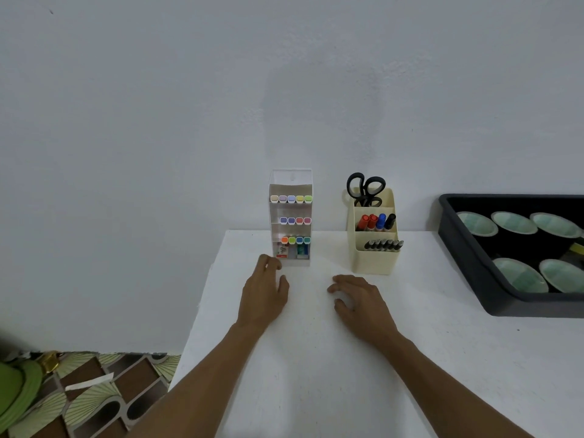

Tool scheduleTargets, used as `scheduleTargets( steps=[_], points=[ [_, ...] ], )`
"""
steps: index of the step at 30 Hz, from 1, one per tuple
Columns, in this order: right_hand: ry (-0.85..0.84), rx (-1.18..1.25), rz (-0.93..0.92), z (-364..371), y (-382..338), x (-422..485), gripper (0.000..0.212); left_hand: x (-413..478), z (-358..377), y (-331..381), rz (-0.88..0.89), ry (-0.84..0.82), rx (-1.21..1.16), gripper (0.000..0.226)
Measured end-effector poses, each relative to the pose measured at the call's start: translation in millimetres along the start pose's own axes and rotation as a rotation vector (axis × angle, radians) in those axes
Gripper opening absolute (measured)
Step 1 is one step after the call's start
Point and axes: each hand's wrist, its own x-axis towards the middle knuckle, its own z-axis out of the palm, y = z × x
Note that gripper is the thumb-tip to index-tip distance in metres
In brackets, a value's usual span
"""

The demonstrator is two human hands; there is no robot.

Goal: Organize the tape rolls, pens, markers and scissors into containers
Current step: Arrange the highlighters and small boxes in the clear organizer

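Everything looks sorted: scissors (365, 187) stand handles-up in the back pocket of the caddy (374, 262), markers (376, 221) in the middle pocket, pens (384, 245) in the front one, and three rows of highlighters (291, 199) fill the rack (290, 216). The rolls (513, 222), probably the tape, sit in the tray (467, 270) at the right.

The main risk is the rack. It is tall and narrow and stands near the back left corner of the desk (316, 358). The left hand (264, 295) lies just before it, its fingers (268, 262) loosely curled, holding nothing, with the tips at the rack's lower left corner. I cannot tell whether they touch it. A nudge there, or a grab low down, would likely tip the rack backward or sideways, and the highlighters could slide from their open slots. The desk's left edge is close, so anything that falls that way could go to the floor (94, 390).

The right hand (363, 303) rests on the desk near the caddy, fingers bent and relaxed, gripping nothing. A careless sweep from it could knock the caddy, and the scissors would lean out first, being top-heavy
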Motion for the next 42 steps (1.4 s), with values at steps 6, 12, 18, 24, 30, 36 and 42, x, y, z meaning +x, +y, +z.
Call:
scheduleTargets(
  steps=[6,12,18,24,30,36,42],
  points=[
    [-0.068,0.101,0.172,13.7,-35.4,39.1,0.065,12.1,-8.7,-22.5,-0.221,-0.153,-0.135,0.062],
    [-0.007,0.045,0.243,29.9,-61.2,53.7,0.060,22.4,-15.9,-23.0,-0.072,-0.299,-0.033,0.068],
    [0.015,0.015,0.250,39.7,-64.1,53.3,0.060,15.2,-17.3,-34.6,-0.086,-0.242,-0.165,0.057],
    [0.201,0.038,0.365,54.0,-75.4,77.7,0.045,36.5,-8.5,-30.0,-0.186,-0.113,-0.172,0.031],
    [0.270,-0.029,0.412,59.7,-74.6,99.1,0.029,59.6,8.5,-21.6,-0.339,-0.065,-0.061,0.034],
    [0.308,-0.107,0.424,68.7,-70.3,103.0,0.029,64.1,11.4,-21.8,-0.371,-0.068,0.000,0.034],
    [0.310,-0.124,0.421,70.0,-71.2,103.0,0.026,62.4,10.9,-19.4,-0.342,-0.050,0.030,0.037]
  ],
)
